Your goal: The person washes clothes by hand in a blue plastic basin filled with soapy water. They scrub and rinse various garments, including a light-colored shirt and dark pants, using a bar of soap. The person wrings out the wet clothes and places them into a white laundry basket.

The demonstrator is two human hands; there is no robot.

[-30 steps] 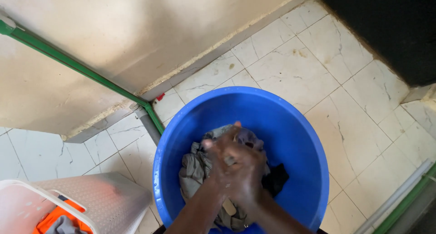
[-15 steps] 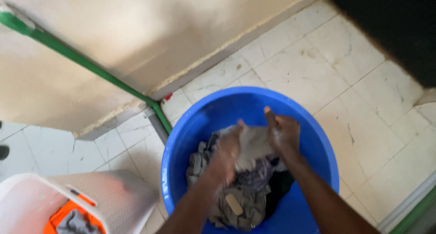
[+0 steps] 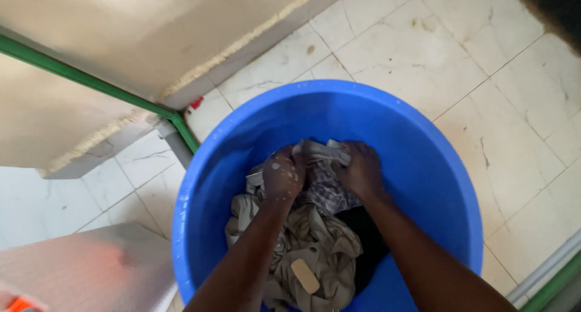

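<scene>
Compared with half a second ago, I see both hands drawn closer together. The left hand (image 3: 283, 174), flecked with suds, and the right hand (image 3: 361, 168) each close their fingers on the grey checked wet cloth (image 3: 324, 182), bunched between the fingertips; I judge a scrubbing stroke is under way. The cloth sits inside the round blue plastic basin (image 3: 423, 167), above a beige crumpled garment (image 3: 308, 251) nearer the wrists. Fingertips are buried in folds; the basin's near rim is cut off.
</scene>
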